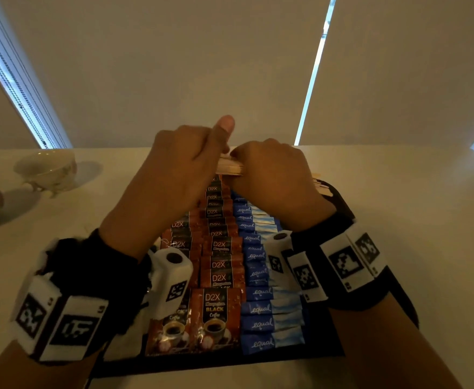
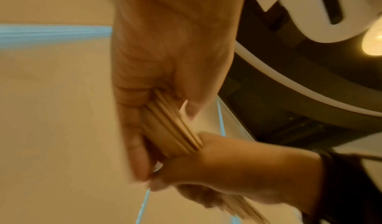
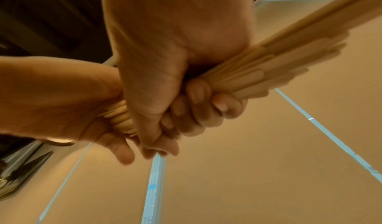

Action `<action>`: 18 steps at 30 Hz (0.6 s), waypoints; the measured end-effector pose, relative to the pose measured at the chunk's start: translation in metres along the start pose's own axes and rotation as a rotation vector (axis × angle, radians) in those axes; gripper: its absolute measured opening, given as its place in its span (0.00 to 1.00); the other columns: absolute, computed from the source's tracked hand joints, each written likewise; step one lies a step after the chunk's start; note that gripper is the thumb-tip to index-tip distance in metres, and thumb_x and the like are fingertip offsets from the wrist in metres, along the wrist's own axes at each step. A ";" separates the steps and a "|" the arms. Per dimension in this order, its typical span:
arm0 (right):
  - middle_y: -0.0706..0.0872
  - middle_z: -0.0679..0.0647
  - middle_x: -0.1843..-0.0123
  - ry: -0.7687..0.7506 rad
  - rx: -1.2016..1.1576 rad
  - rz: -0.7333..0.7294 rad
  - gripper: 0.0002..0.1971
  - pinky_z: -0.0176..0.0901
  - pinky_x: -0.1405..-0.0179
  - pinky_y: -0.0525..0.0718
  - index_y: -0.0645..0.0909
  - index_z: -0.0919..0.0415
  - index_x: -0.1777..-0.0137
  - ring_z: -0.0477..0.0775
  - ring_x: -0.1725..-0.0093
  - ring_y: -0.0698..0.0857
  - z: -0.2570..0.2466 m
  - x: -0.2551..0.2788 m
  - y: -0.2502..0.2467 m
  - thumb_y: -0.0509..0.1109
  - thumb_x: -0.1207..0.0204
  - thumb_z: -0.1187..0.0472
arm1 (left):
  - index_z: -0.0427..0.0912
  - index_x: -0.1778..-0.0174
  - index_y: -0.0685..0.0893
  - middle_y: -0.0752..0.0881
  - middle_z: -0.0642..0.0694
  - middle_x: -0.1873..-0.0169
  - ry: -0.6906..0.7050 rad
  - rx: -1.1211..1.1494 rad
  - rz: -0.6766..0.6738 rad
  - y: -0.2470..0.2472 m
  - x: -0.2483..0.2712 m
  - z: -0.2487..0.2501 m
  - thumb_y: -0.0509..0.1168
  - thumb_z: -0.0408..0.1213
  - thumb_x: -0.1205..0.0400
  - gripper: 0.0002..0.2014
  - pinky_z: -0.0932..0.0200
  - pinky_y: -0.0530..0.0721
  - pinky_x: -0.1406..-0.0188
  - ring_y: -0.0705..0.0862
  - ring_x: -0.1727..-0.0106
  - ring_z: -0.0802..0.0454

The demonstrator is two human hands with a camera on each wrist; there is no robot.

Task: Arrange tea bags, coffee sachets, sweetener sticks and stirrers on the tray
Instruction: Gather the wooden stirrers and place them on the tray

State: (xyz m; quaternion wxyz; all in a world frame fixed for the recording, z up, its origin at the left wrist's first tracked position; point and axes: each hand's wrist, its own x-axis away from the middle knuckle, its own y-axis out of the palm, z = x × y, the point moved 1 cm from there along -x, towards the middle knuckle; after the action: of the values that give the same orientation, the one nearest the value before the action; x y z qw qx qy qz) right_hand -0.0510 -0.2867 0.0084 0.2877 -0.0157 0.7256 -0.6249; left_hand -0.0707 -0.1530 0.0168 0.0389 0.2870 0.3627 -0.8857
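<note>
Both hands meet over the far end of the tray, sharing one bundle of wooden stirrers. The left hand has its fingers curled round the left part of the bundle, thumb sticking up and away from it. The right hand is wrapped in a full fist round the right part, and the right wrist view shows those fingers folded tight under the sticks, whose rounded ends fan out unevenly past the fist. The bundle is held up off the tray, lying roughly left to right.

Below the hands, the tray already carries two overlapping columns of brown coffee sachets running near to far, and just to their right a column of blue sweetener sticks. Tea bags cannot be made out; the left part of the tray is hidden by the left wrist and its band. A few more stirrer ends show at the far right corner of the tray, past the right hand.

The step in hand looks like the stirrers: gathering and squaring the bundle before it goes down. The staggered ends suggest it is not yet even. The next move likely calls for levelling the ends, then lowering the bundle onto the bare dark strip to the right of the sweetener sticks, easing both grips off together so the sticks do not roll or scatter across the rows already laid.

Two teacups stand on the table, well to the left of the tray.
</note>
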 end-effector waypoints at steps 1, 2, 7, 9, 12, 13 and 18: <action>0.70 0.46 0.70 -0.012 0.023 -0.010 0.13 0.42 0.65 0.70 0.81 0.55 0.46 0.46 0.73 0.70 -0.004 0.001 0.001 0.62 0.20 0.48 | 0.47 0.71 0.79 0.79 0.51 0.77 -0.008 -0.092 -0.050 0.004 0.003 0.001 0.46 0.54 0.15 0.25 0.76 0.73 0.72 0.79 0.75 0.59; 0.68 0.47 0.70 -0.022 0.031 -0.019 0.12 0.42 0.64 0.69 0.79 0.55 0.46 0.47 0.73 0.68 -0.008 0.001 0.002 0.62 0.20 0.48 | 0.47 0.75 0.74 0.76 0.50 0.80 -0.003 -0.181 -0.080 0.007 0.004 0.000 0.45 0.54 0.15 0.26 0.73 0.72 0.74 0.76 0.78 0.57; 0.75 0.48 0.60 -0.029 -0.029 -0.003 0.21 0.41 0.63 0.71 0.68 0.55 0.31 0.48 0.63 0.73 -0.011 0.000 0.001 0.65 0.22 0.50 | 0.48 0.76 0.71 0.77 0.47 0.82 0.132 -0.373 -0.063 0.007 0.000 -0.011 0.40 0.56 0.13 0.29 0.56 0.76 0.72 0.75 0.80 0.51; 0.70 0.46 0.62 -0.035 -0.014 0.000 0.23 0.40 0.65 0.69 0.66 0.55 0.31 0.48 0.65 0.72 -0.011 0.001 -0.002 0.66 0.22 0.50 | 0.51 0.79 0.67 0.70 0.51 0.85 0.159 -0.335 -0.040 0.005 -0.003 -0.011 0.42 0.52 0.16 0.25 0.60 0.67 0.76 0.71 0.83 0.55; 0.67 0.45 0.67 -0.024 0.026 -0.023 0.20 0.40 0.68 0.68 0.67 0.55 0.33 0.48 0.67 0.72 -0.010 0.001 -0.003 0.65 0.22 0.54 | 0.48 0.74 0.75 0.74 0.51 0.82 0.231 -0.284 -0.139 0.001 -0.004 -0.013 0.44 0.52 0.15 0.25 0.60 0.67 0.76 0.75 0.81 0.53; 0.65 0.45 0.68 -0.018 0.028 -0.026 0.18 0.40 0.70 0.67 0.67 0.55 0.34 0.47 0.69 0.71 -0.009 0.001 -0.003 0.65 0.22 0.56 | 0.49 0.70 0.77 0.76 0.52 0.80 0.256 -0.255 -0.180 -0.001 -0.003 -0.014 0.44 0.53 0.15 0.24 0.62 0.69 0.75 0.77 0.79 0.55; 0.65 0.44 0.71 -0.051 0.039 -0.070 0.17 0.37 0.78 0.62 0.69 0.56 0.36 0.43 0.75 0.66 -0.006 0.002 -0.006 0.62 0.24 0.60 | 0.44 0.48 0.84 0.81 0.53 0.74 0.204 -0.080 -0.411 -0.008 -0.001 -0.018 0.48 0.56 0.20 0.25 0.69 0.77 0.65 0.82 0.67 0.61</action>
State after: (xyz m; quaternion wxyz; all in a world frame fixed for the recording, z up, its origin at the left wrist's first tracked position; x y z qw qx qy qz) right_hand -0.0575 -0.2837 0.0136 0.2844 -0.0511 0.7046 -0.6481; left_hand -0.0632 -0.1359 0.0120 -0.1677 0.2935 0.4504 -0.8263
